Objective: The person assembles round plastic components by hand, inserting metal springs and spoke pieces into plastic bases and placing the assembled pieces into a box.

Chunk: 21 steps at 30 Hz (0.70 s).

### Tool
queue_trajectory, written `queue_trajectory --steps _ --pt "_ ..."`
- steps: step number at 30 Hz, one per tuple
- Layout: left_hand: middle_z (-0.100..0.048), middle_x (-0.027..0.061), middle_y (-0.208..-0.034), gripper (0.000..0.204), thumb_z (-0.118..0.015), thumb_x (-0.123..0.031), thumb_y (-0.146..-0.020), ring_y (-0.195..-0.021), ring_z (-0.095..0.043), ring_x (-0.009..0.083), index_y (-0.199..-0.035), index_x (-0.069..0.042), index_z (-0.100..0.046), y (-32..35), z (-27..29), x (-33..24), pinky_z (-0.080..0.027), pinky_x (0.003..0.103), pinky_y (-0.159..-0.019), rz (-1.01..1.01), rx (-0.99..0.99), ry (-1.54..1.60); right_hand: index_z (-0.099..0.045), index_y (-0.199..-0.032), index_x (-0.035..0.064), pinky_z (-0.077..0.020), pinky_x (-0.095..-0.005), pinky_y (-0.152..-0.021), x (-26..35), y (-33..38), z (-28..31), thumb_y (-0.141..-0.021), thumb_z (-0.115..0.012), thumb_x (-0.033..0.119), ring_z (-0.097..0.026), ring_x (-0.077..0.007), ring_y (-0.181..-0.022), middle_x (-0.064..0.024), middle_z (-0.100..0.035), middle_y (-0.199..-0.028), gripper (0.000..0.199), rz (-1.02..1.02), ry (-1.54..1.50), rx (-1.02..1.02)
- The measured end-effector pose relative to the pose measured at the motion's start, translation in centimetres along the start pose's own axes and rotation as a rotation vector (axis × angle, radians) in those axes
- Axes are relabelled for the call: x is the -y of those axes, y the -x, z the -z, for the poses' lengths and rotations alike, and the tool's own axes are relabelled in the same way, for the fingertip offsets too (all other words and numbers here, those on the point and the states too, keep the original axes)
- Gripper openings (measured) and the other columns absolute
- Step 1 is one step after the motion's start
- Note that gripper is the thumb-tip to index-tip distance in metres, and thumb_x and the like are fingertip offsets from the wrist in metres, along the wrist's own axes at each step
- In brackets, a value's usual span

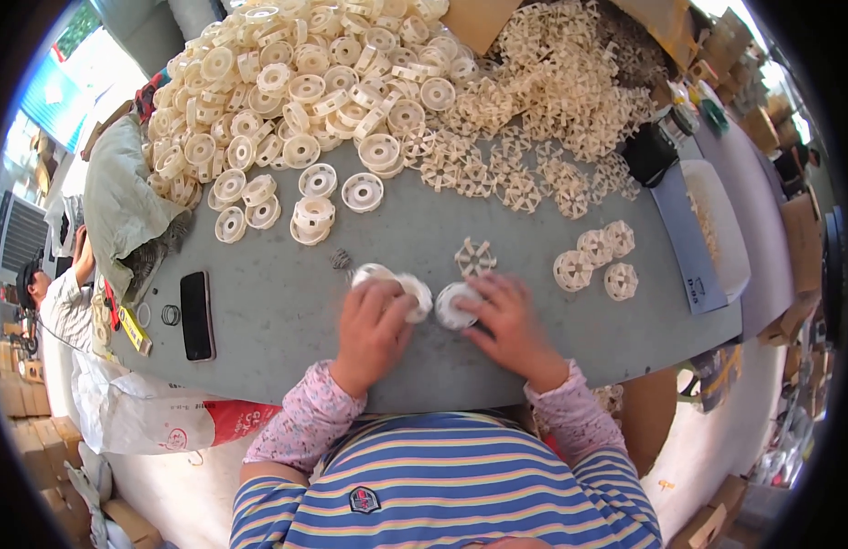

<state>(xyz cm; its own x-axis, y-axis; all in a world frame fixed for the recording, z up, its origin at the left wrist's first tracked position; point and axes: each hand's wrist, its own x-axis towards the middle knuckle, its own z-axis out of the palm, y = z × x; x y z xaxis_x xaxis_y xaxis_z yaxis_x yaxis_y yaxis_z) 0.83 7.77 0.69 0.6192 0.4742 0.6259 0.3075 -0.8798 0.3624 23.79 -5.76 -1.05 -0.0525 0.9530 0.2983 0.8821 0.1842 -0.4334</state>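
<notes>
My left hand (374,329) is closed over white ring-shaped plastic parts (420,295) at the table's near middle. Just to the right, the fingers of my right hand (511,325) grip the edge of a white round plastic part (449,306) with a central hole. Both hands are slightly blurred, and the palms hide part of what they hold. A cream spoked plastic piece (475,258) lies just beyond my right hand. A small clump of grey springs (340,259) rests beyond my left hand.
A large heap of cream plastic wheels (305,87) fills the far left, beside a pile of spoked pieces (570,73). Several round assemblies (620,281) lie right, near a white bin (717,220). A phone (197,316) lies left. Another person (67,297) is beyond the left edge.
</notes>
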Motion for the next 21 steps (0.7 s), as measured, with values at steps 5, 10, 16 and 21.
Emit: queue_trajectory --steps 5,10,16,21 --pt "-0.068 0.0108 -0.119 0.045 -0.084 -0.009 -0.069 -0.112 -0.066 0.0337 -0.111 -0.007 -0.07 3.9 0.4 -1.6 -0.055 0.043 -0.097 -0.019 0.14 0.06 -0.073 -0.124 0.0204 -0.0322 -0.0549 -0.122 -1.5 0.7 2.2 -0.08 -0.088 0.031 -0.054 -0.0333 -0.137 -0.0066 -0.065 -0.139 0.048 -0.076 -0.061 -0.17" --pt "-0.06 0.0187 -0.139 0.061 -0.089 -0.03 -0.077 -0.13 -0.057 0.0404 -0.128 -0.007 -0.065 4.0 2.4 -3.4 -0.047 0.055 -0.112 0.028 0.455 0.315 -0.073 -0.116 0.0171 -0.0333 -0.0556 -0.12 0.7 1.0 2.7 -0.078 -0.089 0.031 -0.054 -0.0333 -0.136 -0.0067 -0.066 -0.134 0.044 0.032 -0.038 -0.016" --pt "-0.059 0.0179 -0.142 0.072 -0.092 -0.033 -0.075 -0.137 -0.054 0.0405 -0.138 -0.012 -0.065 1.8 2.5 -0.1 -0.039 0.058 -0.121 0.24 0.093 -0.037 -0.074 -0.107 0.0129 -0.038 -0.0538 -0.116 0.3 -2.0 3.2 -0.082 -0.086 0.027 -0.057 -0.0337 -0.131 -0.0065 -0.07 -0.128 0.03 0.033 -0.114 -0.13" --pt "-0.066 0.0137 -0.137 0.075 -0.092 -0.031 -0.074 -0.132 -0.059 0.0363 -0.14 -0.007 -0.065 0.8 2.6 2.0 -0.042 0.057 -0.115 0.119 0.004 -0.061 -0.076 -0.105 0.0107 -0.0428 -0.0507 -0.112 0.5 -5.4 3.6 -0.087 -0.08 0.021 -0.062 -0.0331 -0.123 -0.0084 -0.072 -0.12 0.021 0.056 -0.089 -0.118"
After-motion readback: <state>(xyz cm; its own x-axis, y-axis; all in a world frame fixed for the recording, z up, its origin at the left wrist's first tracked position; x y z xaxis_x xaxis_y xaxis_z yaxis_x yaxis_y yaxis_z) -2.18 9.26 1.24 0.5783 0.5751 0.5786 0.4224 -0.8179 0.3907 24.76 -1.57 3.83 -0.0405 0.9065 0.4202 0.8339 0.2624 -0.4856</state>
